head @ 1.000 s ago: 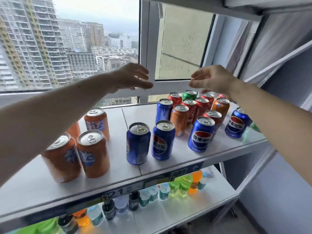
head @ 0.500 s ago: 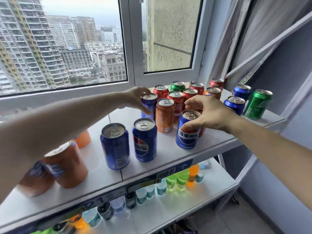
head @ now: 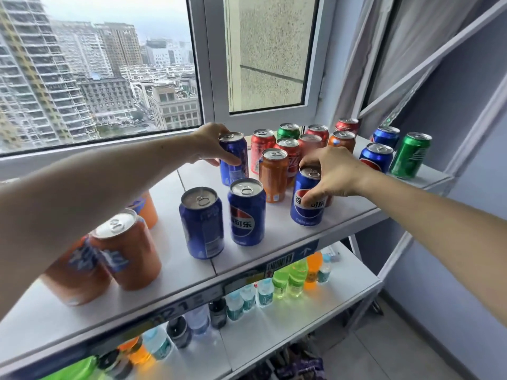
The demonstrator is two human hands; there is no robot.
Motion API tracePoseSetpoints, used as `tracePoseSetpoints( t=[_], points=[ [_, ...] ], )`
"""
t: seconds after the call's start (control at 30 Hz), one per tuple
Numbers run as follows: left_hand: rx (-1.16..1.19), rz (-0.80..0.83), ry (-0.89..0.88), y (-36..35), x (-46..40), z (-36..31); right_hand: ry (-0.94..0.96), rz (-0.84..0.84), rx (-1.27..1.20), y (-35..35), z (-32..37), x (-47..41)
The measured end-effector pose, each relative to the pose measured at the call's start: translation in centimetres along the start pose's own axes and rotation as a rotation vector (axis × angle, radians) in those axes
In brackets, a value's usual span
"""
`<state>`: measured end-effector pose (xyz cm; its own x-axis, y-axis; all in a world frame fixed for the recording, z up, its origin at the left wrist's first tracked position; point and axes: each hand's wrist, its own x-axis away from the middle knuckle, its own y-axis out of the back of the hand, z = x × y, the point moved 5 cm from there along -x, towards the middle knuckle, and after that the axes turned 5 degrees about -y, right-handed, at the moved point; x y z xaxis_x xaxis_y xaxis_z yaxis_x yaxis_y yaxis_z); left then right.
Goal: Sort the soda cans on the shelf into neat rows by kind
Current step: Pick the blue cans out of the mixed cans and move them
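Many soda cans stand on the white shelf [head: 170, 264]. My left hand [head: 212, 145] grips a blue Pepsi can [head: 234, 163] near the window. My right hand [head: 333, 174] is closed over the top of another blue Pepsi can [head: 306, 207] at the shelf's front. Two more blue Pepsi cans [head: 201, 223] [head: 247, 212] stand side by side in front of them. Orange cans [head: 129, 250] sit at the left, partly under my left arm. Another orange can [head: 273, 175] stands between my hands. Behind it cluster red cans [head: 262, 145] and a green can [head: 288, 131].
At the far right stand two blue cans [head: 375, 157], a green can [head: 410, 154] and a red can [head: 347, 126]. The window frame [head: 214, 78] runs right behind the shelf. A lower shelf [head: 315, 305] holds several small bottles. Bare shelf surface lies front left.
Both hands came down from the window frame to the cans. The left hand closed on the rear blue can, the right on the front blue can. The view shifted right.
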<state>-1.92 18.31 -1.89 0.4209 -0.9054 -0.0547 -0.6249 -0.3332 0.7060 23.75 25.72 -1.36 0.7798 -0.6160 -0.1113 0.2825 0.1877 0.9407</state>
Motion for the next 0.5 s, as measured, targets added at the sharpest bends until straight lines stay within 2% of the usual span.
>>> tracePoseSetpoints(
  t=[0.3, 0.5],
  points=[
    [0.172, -0.186, -0.005, 8.8, 5.7, 1.2, 0.027, -0.137, -0.078, 4.6, 6.0, -1.1],
    [0.15, -0.152, 0.044, 9.8, 8.7, 2.5, 0.094, -0.175, -0.146, 4.8, 10.4, -4.3]
  ],
)
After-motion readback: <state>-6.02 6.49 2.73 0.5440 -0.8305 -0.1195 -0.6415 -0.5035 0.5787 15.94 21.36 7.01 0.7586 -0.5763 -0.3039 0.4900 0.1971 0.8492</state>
